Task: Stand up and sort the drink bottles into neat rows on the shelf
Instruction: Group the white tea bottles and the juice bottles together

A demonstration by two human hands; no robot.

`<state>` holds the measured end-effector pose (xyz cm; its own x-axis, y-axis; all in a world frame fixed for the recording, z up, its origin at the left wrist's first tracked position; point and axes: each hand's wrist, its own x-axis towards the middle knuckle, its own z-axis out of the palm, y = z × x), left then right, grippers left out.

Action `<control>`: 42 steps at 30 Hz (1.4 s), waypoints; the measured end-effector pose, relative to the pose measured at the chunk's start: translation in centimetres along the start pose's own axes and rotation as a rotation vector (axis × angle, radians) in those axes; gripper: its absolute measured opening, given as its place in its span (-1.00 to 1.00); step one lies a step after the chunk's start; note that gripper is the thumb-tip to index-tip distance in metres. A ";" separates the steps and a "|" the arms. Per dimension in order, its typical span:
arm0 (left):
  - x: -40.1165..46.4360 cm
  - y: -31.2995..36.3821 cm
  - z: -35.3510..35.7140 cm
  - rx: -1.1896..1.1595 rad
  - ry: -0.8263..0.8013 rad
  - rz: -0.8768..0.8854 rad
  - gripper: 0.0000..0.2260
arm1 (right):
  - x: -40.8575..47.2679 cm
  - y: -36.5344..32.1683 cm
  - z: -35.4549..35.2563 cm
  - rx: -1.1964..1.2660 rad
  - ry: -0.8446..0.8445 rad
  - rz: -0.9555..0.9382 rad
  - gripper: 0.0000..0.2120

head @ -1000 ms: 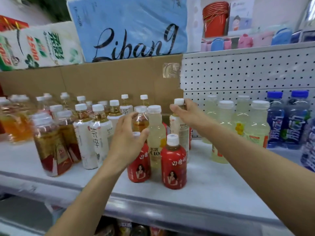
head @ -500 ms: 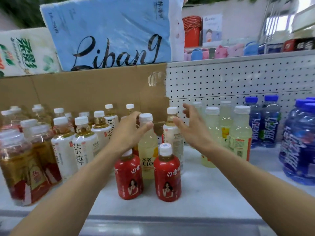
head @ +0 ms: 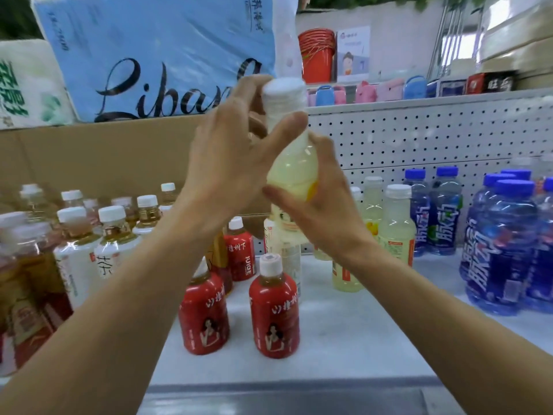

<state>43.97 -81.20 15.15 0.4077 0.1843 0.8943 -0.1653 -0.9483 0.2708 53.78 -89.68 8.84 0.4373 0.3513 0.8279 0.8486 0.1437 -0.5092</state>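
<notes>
A pale yellow drink bottle (head: 291,166) with a white cap is lifted above the shelf (head: 344,333). My left hand (head: 230,154) grips its neck just under the cap. My right hand (head: 320,205) wraps round its lower body from the right. Below stand two red bottles (head: 273,313) at the front, a third red one (head: 241,253) behind them, and a white-labelled bottle (head: 287,253) partly hidden by my hands. Tea bottles (head: 113,253) crowd the left. More pale yellow bottles (head: 398,223) stand to the right.
Blue-capped blue bottles (head: 505,250) fill the right end of the shelf. A cardboard sheet (head: 104,157) and white pegboard (head: 419,139) form the back. Paper packs (head: 155,52) sit above, and a red cup stack (head: 317,55) stands on the upper shelf.
Both hands closed on the pale yellow bottle and raised it from the shelf to well above the other bottles. The camera moved closer and to the right.
</notes>
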 end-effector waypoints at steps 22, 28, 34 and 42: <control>-7.3 -8.7 3.1 0.077 -0.411 -0.368 -0.50 | -7.5 12.1 -2.7 -0.282 0.306 0.338 -0.14; -12.6 -9.4 0.4 0.181 -0.197 -0.380 -0.46 | -6.9 5.6 0.6 -0.040 0.023 0.081 -0.42; -17.6 -11.5 -0.7 -0.084 -0.219 -0.771 -0.08 | -6.7 5.8 3.6 -0.042 0.038 0.319 -0.24; -18.6 -9.7 2.3 -0.141 -0.210 -0.695 0.31 | -2.3 9.4 5.6 0.149 -0.276 0.604 -0.34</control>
<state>40.06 -76.01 -4.95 0.6211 0.6636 0.4170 0.0856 -0.5864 0.8055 59.07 -83.92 0.86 0.7126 0.6305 0.3078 0.4209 -0.0331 -0.9065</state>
